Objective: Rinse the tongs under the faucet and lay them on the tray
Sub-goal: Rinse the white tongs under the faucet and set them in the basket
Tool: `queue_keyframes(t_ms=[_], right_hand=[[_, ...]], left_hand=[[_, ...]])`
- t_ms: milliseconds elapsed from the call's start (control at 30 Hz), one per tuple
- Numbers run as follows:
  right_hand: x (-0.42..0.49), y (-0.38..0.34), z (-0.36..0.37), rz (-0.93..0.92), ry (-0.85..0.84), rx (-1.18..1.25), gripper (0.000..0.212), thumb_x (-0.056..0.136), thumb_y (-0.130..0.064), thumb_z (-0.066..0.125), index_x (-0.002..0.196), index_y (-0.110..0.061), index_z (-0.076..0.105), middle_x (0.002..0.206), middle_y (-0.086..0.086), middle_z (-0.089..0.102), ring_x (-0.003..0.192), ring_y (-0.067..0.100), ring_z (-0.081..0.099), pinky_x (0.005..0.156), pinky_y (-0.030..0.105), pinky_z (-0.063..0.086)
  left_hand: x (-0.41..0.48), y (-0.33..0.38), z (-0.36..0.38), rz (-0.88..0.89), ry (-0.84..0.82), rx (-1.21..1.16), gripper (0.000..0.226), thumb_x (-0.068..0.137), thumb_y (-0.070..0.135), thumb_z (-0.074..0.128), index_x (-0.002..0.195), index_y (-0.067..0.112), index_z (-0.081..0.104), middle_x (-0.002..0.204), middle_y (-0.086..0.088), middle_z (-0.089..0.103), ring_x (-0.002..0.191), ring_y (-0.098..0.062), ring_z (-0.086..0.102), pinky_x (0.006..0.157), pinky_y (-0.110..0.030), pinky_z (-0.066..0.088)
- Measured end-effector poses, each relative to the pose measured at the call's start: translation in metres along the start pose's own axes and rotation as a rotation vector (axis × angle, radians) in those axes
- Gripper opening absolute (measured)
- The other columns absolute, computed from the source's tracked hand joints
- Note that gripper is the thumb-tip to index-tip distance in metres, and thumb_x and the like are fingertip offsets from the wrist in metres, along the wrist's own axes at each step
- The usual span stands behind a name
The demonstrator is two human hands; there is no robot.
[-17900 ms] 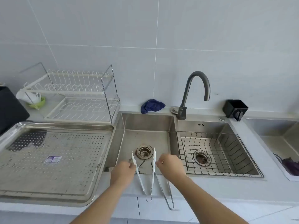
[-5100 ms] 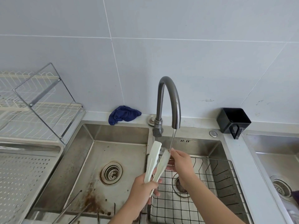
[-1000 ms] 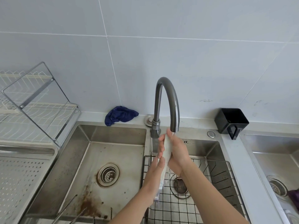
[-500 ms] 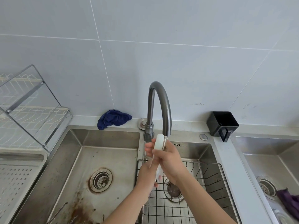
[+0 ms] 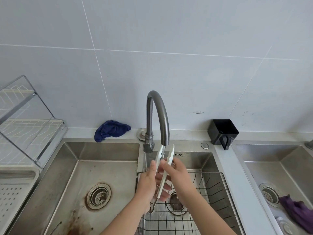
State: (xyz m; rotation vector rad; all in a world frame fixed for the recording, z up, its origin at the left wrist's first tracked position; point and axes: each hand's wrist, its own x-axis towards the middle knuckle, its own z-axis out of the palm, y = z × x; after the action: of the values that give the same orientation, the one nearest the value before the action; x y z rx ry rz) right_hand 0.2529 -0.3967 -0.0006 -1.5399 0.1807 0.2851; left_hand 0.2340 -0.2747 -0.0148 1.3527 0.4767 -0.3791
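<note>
At the left edge of the frame the perforated tray (image 5: 10,194) sits waiting on the worktop, empty side facing up. Mid-frame, the left hand (image 5: 149,182) is wrapped around the white tongs (image 5: 162,173) low down, tips up and spread so the faucet (image 5: 158,119) stream runs between them. The right hand (image 5: 179,177) pinches the right arm, probably rubbing it clean.

The tongs (image 5: 165,167) look like smooth white plastic with ridged tips, the faucet (image 5: 159,114) a dull brushed grey metal. The steel sink (image 5: 108,160) is matt and rust-stained, and a crumpled blue cloth (image 5: 111,130) lies behind it.
</note>
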Motion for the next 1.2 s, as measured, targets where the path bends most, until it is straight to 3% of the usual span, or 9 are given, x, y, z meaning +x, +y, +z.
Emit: queue_keyframes(t_ms=[167, 233, 400, 567, 700, 867, 967, 1033, 1200], right_hand=[[0.008, 0.002, 0.0, -0.006, 0.025, 0.004, 0.034, 0.077, -0.026, 0.079, 0.096, -0.01, 0.055, 0.084, 0.005, 0.075, 0.075, 0.026, 0.071, 0.078, 0.042, 0.06], [0.005, 0.004, 0.004, -0.059, 0.084, -0.134, 0.031, 0.08, -0.028, 0.079, 0.098, -0.016, 0.057, 0.09, -0.005, 0.077, 0.079, 0.015, 0.074, 0.068, 0.025, 0.058], [-0.01, 0.011, 0.012, -0.19, 0.103, -0.173, 0.031, 0.082, -0.036, 0.08, 0.101, -0.033, 0.054, 0.094, -0.02, 0.073, 0.081, -0.001, 0.07, 0.067, 0.013, 0.052], [-0.026, 0.018, 0.005, -0.104, -0.012, -0.02, 0.047, 0.08, -0.056, 0.072, 0.124, -0.044, 0.059, 0.115, -0.017, 0.074, 0.11, 0.001, 0.069, 0.087, 0.019, 0.055], [-0.044, 0.032, 0.012, 0.026, -0.024, -0.007, 0.058, 0.074, -0.074, 0.065, 0.125, -0.048, 0.057, 0.118, -0.023, 0.073, 0.112, -0.01, 0.064, 0.092, 0.017, 0.048], [-0.052, 0.046, 0.004, 0.155, 0.001, -0.01, 0.029, 0.101, -0.039, 0.06, 0.13, -0.043, 0.056, 0.113, -0.021, 0.074, 0.109, -0.005, 0.067, 0.099, 0.038, 0.057], [-0.055, 0.043, -0.002, 0.184, -0.035, -0.009, 0.023, 0.102, -0.034, 0.059, 0.124, -0.042, 0.059, 0.108, -0.016, 0.077, 0.1, 0.001, 0.072, 0.077, 0.052, 0.064], [-0.055, 0.039, -0.007, 0.187, -0.038, -0.005, 0.034, 0.1, -0.04, 0.061, 0.133, -0.035, 0.057, 0.105, -0.011, 0.078, 0.092, 0.011, 0.076, 0.06, 0.045, 0.064], [-0.061, 0.036, -0.012, 0.208, -0.124, -0.074, 0.039, 0.084, -0.07, 0.061, 0.116, -0.049, 0.058, 0.105, -0.011, 0.076, 0.078, 0.03, 0.078, 0.047, 0.033, 0.059]], left_hand=[[0.006, -0.003, -0.005, -0.093, 0.057, 0.076, 0.095, 0.076, 0.091, 0.032, 0.078, 0.004, 0.069, 0.07, -0.026, 0.073, 0.052, -0.037, 0.07, 0.043, -0.035, 0.054], [0.01, -0.002, -0.005, 0.009, 0.159, 0.153, 0.079, 0.09, 0.078, 0.029, 0.09, 0.013, 0.075, 0.068, -0.012, 0.076, 0.057, -0.031, 0.073, 0.044, -0.032, 0.055], [0.011, -0.01, 0.007, 0.237, 0.199, 0.18, 0.025, 0.107, 0.029, 0.046, 0.097, 0.027, 0.068, 0.1, 0.002, 0.073, 0.106, -0.025, 0.069, 0.093, -0.043, 0.054], [0.0, -0.013, 0.017, 0.104, 0.002, 0.04, 0.029, 0.103, 0.032, 0.049, 0.1, 0.032, 0.078, 0.099, 0.002, 0.08, 0.095, -0.014, 0.076, 0.081, -0.032, 0.059], [-0.005, -0.018, 0.03, -0.046, 0.018, -0.069, 0.036, 0.101, 0.029, 0.051, 0.074, 0.01, 0.067, 0.056, 0.002, 0.065, 0.052, -0.013, 0.065, 0.054, -0.024, 0.051], [-0.001, -0.021, 0.032, -0.028, 0.084, -0.072, 0.01, 0.094, 0.013, 0.06, 0.09, 0.006, 0.066, 0.073, -0.012, 0.069, 0.063, -0.022, 0.067, 0.057, -0.031, 0.053], [0.005, -0.024, 0.034, 0.032, 0.108, -0.04, 0.021, 0.096, -0.002, 0.057, 0.11, 0.013, 0.063, 0.096, -0.016, 0.074, 0.08, -0.029, 0.073, 0.067, -0.038, 0.06], [0.01, -0.024, 0.037, 0.06, 0.126, 0.042, 0.026, 0.095, -0.003, 0.06, 0.113, 0.016, 0.061, 0.099, -0.014, 0.073, 0.084, -0.027, 0.075, 0.065, -0.032, 0.061], [0.031, -0.006, 0.028, 0.098, 0.31, 0.118, 0.015, 0.099, 0.016, 0.058, 0.087, 0.015, 0.067, 0.065, 0.009, 0.069, 0.053, 0.002, 0.062, 0.044, -0.012, 0.042]])
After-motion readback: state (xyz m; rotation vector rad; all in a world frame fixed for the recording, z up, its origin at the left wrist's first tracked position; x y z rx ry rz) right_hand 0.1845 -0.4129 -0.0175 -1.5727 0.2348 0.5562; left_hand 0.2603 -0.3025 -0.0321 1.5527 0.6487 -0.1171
